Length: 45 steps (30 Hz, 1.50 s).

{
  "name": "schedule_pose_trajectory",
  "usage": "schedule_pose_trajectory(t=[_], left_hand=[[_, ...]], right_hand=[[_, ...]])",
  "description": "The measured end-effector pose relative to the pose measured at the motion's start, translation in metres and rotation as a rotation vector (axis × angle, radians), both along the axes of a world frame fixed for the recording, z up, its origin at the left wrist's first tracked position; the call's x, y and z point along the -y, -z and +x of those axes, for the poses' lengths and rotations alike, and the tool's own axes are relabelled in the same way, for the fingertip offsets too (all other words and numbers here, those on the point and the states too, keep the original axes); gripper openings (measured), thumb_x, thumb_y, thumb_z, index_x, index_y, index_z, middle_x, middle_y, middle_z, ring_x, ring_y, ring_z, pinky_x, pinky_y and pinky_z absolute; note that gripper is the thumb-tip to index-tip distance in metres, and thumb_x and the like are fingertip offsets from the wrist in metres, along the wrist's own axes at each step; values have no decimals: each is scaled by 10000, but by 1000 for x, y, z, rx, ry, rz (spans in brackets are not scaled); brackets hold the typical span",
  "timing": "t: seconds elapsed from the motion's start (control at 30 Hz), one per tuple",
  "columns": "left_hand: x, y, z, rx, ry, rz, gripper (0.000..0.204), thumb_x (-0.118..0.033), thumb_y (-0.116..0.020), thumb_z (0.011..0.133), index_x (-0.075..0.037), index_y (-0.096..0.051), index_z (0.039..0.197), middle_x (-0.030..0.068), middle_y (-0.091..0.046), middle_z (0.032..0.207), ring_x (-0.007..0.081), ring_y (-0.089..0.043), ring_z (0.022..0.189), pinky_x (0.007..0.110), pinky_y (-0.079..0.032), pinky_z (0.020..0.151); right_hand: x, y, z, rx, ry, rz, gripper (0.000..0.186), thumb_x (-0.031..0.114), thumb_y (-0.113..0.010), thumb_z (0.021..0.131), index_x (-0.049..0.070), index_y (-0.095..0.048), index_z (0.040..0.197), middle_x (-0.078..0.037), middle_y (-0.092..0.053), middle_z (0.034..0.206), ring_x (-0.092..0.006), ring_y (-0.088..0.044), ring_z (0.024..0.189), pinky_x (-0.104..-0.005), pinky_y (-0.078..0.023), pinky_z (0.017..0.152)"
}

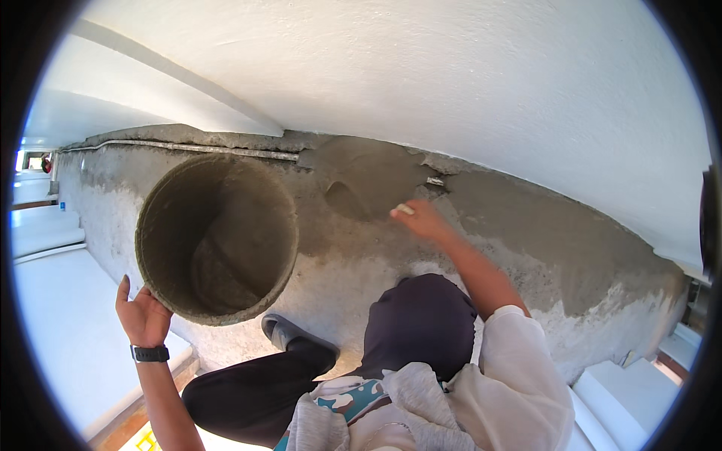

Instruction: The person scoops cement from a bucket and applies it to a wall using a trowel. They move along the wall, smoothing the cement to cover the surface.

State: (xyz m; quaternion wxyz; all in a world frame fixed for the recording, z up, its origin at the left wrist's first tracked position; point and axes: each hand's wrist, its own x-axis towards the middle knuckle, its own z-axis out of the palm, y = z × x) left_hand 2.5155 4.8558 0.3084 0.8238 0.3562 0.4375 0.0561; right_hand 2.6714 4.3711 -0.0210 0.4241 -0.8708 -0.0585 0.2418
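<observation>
A round, cement-caked bucket (169,248) sits left of centre, with a grey residue inside. My left hand (143,312), wearing a black watch, is palm up at its lower-left rim, thumb stretched out and fingertips touching the bucket. My right hand (414,218) is closed round the pale handle of a trowel (346,199), whose mortar-coated blade lies in the wet grey mortar (376,161) along the wall's base. Smoothed mortar continues to the right, and a small pale bit shows in a ragged gap beside it.
A white wall (481,75) rises ahead. A thin pipe (210,150) runs along its base. The rough concrete ledge (579,338) drops to white surfaces (60,301) at left and lower right. My sandalled foot (289,334) and dark-clad knee (417,323) are on or over the ledge.
</observation>
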Motion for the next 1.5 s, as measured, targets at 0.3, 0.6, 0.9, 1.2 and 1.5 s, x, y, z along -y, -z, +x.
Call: schedule_pose_trajectory(t=[0.3, 0.6, 0.9, 1.2, 1.5], left_hand=[[-1, 3, -3, 18, 66, 5, 708, -532, -448, 993, 117, -490, 1274, 269, -565, 1347, 413, -548, 1246, 547, -423, 1082], [6, -5, -4, -20, 40, 7, 798, -602, -450, 970, 127, -474, 1293, 273, -572, 1334, 405, -564, 1231, 539, -433, 1074], [10, -7, -5, 28, 59, -22, 902, -667, -510, 912, 162, -471, 1265, 287, -596, 1263, 391, -607, 1141, 524, -473, 1027], [-17, -42, -11, 99, -206, -45, 1028, -663, -583, 866, 213, -355, 1353, 324, -485, 1389, 427, -484, 1292, 533, -352, 1148], [-108, -35, 5, 87, -316, 233, 782, -531, -583, 896, 179, -506, 1215, 206, -662, 1053, 295, -635, 963, 385, -507, 956]], right_hand=[[52, -37, -31, -66, -58, -18, 482, 486, -711, 872, 5, -688, 843, -162, -608, 668, -251, -561, 622, -405, -463, 619], [138, -31, 12, -130, 59, -140, 461, 475, -754, 839, 20, -735, 915, -140, -685, 757, -214, -641, 730, -402, -505, 700], [-37, 19, 1, 45, -275, 93, 510, 514, -692, 890, 5, -702, 918, -137, -642, 723, -227, -620, 669, -407, -499, 645], [59, -20, 36, -21, -55, -102, 496, 503, -713, 848, 7, -704, 842, -117, -650, 688, -234, -610, 633, -421, -473, 622], [-49, -188, 129, -96, -456, -123, 498, 473, -731, 847, -10, -652, 756, -56, -567, 610, -160, -547, 575, -356, -440, 557]])
